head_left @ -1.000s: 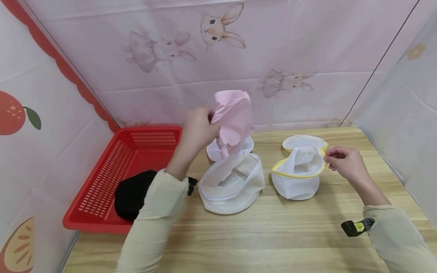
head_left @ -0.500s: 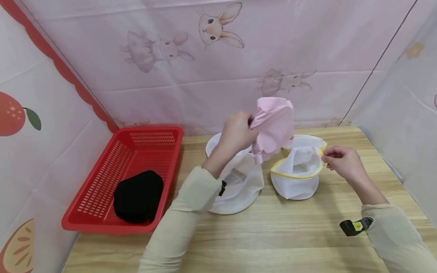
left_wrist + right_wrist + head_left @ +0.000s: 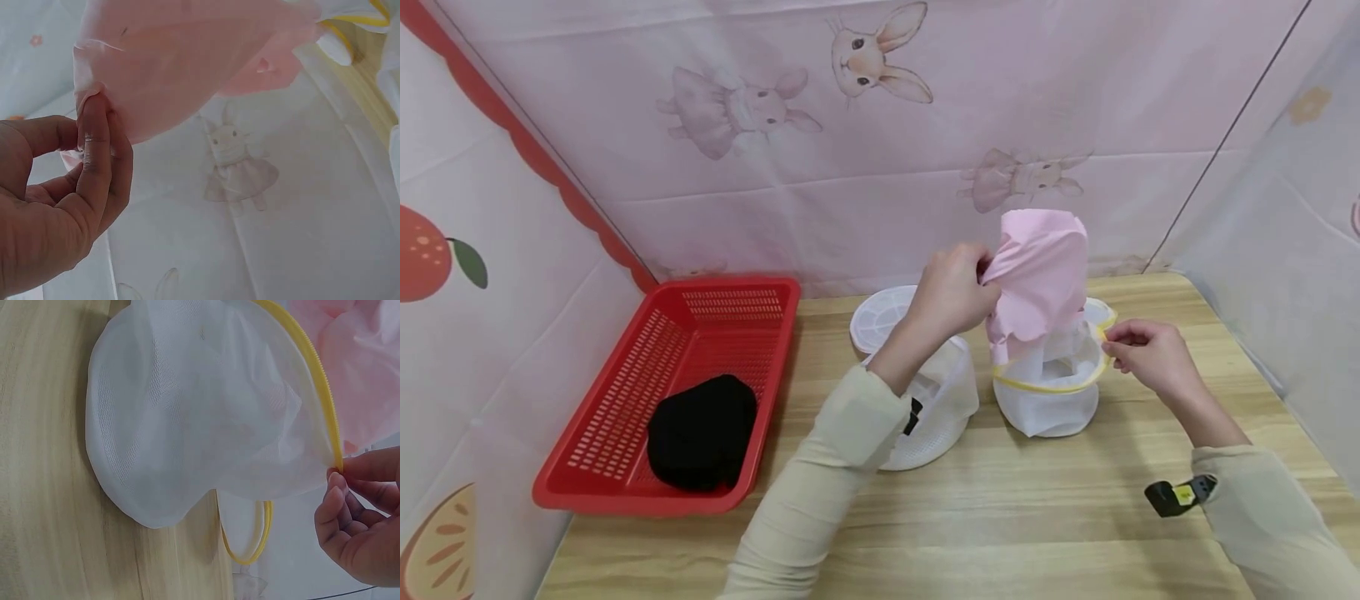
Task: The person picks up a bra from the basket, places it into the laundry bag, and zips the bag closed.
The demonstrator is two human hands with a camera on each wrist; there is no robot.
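Note:
My left hand [image 3: 958, 287] pinches a soft pink cloth [image 3: 1037, 267] by its edge. The cloth hangs over the rim of a small white mesh laundry bag [image 3: 1045, 412] with a yellow zipper edge, its lower end right at the opening. In the left wrist view, thumb and fingers [image 3: 97, 131] grip a fold of the cloth. My right hand [image 3: 1150, 354] pinches the yellow zipper edge [image 3: 322, 381] at the right side of the bag's mouth. The bag stands on the table with its lid [image 3: 1101, 312] folded back behind it.
Left of the yellow-edged bag stands a larger white mesh laundry bag [image 3: 947, 425], partly behind my left forearm, its round lid [image 3: 880, 317] lying back. A red perforated basket [image 3: 782, 358] at the left holds a black cloth item [image 3: 703, 433]. Fabric-covered walls enclose the table [image 3: 970, 533].
My left hand has carried the pink cloth to the right, from over the larger mesh bag to over the yellow-edged one. The right hand keeps its hold on the zipper edge.

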